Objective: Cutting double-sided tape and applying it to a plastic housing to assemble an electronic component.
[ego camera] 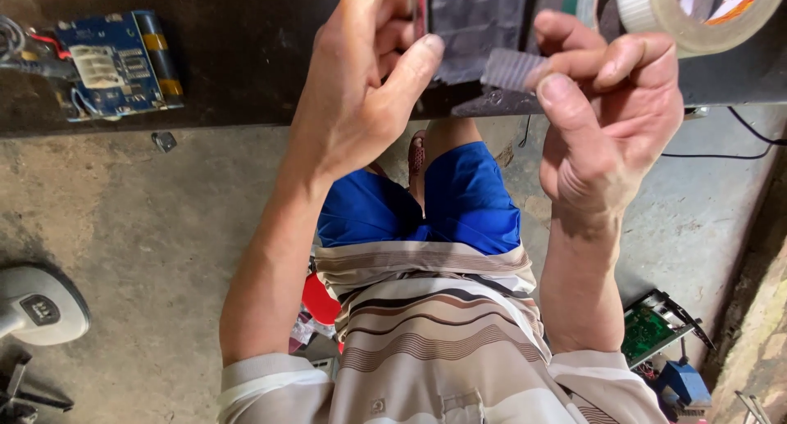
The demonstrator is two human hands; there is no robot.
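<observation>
Head camera looks down past the person's chest; the picture reads upside down, bench edge at top, floor below.

Left hand (361, 88): fingers curled, thumb pressed against the edge of a dark flat piece (475, 27) lying on the dark bench (246, 63). The grip looks like a steadying pinch that keeps the piece flush at the bench edge. What lies under the curled fingers cannot be made out.

Right hand (611, 117): thumb and forefinger closed on a short strip of clear ribbed tape (510, 68), the other fingers folded in. The strip is held out flat and taut, its free end just at the lower corner of the dark piece, probably so it does not fold on itself. Both hands almost meet at that corner.

Around:
- Roll of clear tape (697, 14) on the bench, just beyond the right hand's knuckles, within easy reach.
- Blue circuit board (111, 63) with a cylindrical cell and wires, well apart to the left hand's side.
- Small metal bit (164, 140) below the bench edge.
- On the concrete floor: grey plastic device (37, 305), green circuit board (648, 330), black cable (721, 155).

In the way: the tape roll crowds the right hand; the thumbs hide the exact contact point.
</observation>
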